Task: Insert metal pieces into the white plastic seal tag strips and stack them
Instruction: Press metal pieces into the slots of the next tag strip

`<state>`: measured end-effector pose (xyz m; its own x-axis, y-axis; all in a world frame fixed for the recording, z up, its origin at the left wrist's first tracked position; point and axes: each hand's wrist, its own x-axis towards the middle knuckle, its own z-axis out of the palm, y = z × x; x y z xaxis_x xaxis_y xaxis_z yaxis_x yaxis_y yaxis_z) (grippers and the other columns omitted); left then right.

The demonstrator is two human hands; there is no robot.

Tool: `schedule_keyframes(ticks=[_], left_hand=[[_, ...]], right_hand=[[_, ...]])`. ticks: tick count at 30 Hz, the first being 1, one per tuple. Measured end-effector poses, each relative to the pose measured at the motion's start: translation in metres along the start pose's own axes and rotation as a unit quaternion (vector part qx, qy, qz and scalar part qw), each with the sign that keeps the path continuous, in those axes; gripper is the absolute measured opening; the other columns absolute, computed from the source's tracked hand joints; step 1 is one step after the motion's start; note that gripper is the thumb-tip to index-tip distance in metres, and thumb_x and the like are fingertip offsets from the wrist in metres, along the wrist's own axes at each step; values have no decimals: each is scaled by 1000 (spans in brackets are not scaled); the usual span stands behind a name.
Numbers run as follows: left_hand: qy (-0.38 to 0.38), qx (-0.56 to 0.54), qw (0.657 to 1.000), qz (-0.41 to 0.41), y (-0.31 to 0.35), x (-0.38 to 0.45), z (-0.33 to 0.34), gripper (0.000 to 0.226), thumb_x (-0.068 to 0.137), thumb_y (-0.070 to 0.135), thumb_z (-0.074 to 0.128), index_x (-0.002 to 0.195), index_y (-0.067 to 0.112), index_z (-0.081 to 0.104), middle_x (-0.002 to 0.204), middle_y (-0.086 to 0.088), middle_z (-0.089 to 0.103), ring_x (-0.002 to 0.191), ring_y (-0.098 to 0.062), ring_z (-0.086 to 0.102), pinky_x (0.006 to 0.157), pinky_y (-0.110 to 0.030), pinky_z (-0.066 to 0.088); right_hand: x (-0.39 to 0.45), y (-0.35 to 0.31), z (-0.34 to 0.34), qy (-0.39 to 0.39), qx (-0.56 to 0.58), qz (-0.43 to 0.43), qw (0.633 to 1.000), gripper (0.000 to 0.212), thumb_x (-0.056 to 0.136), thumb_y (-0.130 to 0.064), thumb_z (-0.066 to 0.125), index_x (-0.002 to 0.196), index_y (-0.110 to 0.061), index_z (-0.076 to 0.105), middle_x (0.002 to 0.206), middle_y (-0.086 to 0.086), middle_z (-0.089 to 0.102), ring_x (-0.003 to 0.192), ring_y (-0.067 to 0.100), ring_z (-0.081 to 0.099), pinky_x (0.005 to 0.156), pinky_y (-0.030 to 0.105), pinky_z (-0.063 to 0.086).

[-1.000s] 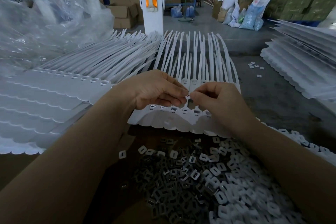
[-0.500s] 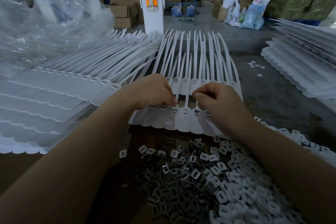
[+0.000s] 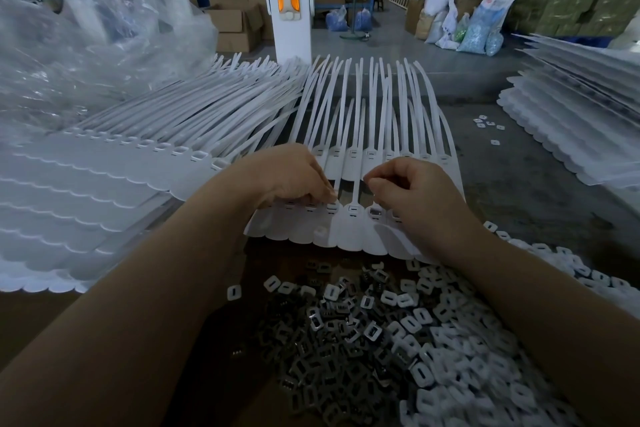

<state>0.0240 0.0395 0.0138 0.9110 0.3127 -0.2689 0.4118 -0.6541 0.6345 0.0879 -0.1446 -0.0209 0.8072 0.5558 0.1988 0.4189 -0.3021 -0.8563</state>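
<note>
Head view: both hands rest on the row of white strips point(image 3: 353, 229) just beyond the heap of metal pieces point(image 3: 332, 333). The left hand point(image 3: 291, 177) presses down with curled fingers; the right hand point(image 3: 412, 194) is curled too, but what it holds, I cannot tell.

Both forearms reach forward, nearly meeting. The left hand point(image 3: 294, 177) lies knuckles-up, fingers curled down; the right hand point(image 3: 412, 194) is loosely fisted, perhaps pinching something.
</note>
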Motion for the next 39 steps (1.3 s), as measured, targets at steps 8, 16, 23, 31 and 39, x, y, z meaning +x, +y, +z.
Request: schedule_keyframes(ticks=[8, 16, 23, 31, 39], left_hand=[[1, 34, 999, -12, 4, -1, 0, 12, 81, 27, 77, 81, 15, 77, 54, 8, 65, 51, -3, 57, 54, -21, 43], [6, 75, 996, -40, 9, -4, 3, 29, 74, 35, 83, 86, 12, 72, 87, -5, 70, 84, -19, 63, 73, -31, 49], [-5, 81, 996, -36, 15, -4, 7, 15, 79, 16, 73, 93, 14, 70, 93, -5, 66, 88, -21, 60, 73, -32, 48], [-5, 86, 996, -28, 12, -3, 7, 17, 81, 19, 72, 98, 15, 70, 94, -4, 65, 91, -22, 60, 74, -32, 49], [-4, 96, 995, -15, 10, -2, 8, 7, 82, 23, 73, 83, 25, 66, 87, 3, 61, 83, -13, 55, 67, -29, 42]], right_hand=[[0, 1, 1, 2, -11, -1, 1000, 9, 94, -23, 61, 96, -25, 69, 84, -6, 69, 77, 9, 65, 67, 24, 53], [1, 2, 3, 5, -14, -8, 1000, 8, 92, -22, 62, 92, -26, 69, 79, -5, 70, 70, 6, 65, 63, 22, 51], [-10, -10, 5, -102, -99, -204, 969, 8, 85, -25, 71, 89, -31, 74, 82, -17, 67, 78, 1, 61, 70, 11, 44], [-13, -13, 12, -199, -235, -295, 904, 26, 82, -37, 75, 107, -28, 73, 101, -19, 59, 87, -11, 50, 80, 7, 37], [-15, -14, 10, -196, -213, -262, 921, 27, 79, -33, 78, 104, -26, 70, 87, -19, 55, 79, -10, 50, 71, 7, 38]])
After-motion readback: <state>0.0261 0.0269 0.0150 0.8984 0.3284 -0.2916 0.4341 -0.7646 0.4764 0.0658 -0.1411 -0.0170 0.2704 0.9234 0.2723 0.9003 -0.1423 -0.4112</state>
